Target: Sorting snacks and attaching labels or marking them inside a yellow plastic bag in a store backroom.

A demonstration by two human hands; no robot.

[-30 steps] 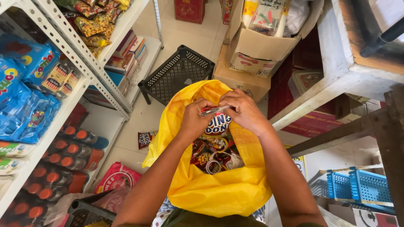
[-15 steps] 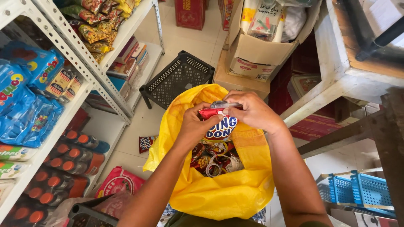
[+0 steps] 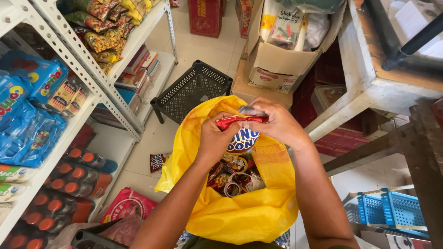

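Note:
A red, white and blue snack packet [image 3: 242, 133] is held above the mouth of a yellow plastic bag [image 3: 249, 212]. My left hand [image 3: 216, 139] pinches the packet's left top corner and my right hand [image 3: 277, 123] pinches its right top edge. Inside the bag lie several more small snack packets [image 3: 233, 177]. The bag hangs open just below both hands, over my lap.
White metal shelves [image 3: 87, 108] on the left hold blue snack bags, orange-capped bottles and packets. A black plastic basket [image 3: 191, 90] and a cardboard box [image 3: 277, 64] stand on the tiled floor ahead. A wooden table [image 3: 369, 92] and a blue crate [image 3: 392, 210] are to the right.
Both hands have lifted the snack packet up out of the yellow bag. They now grip its top edge above the bag's opening.

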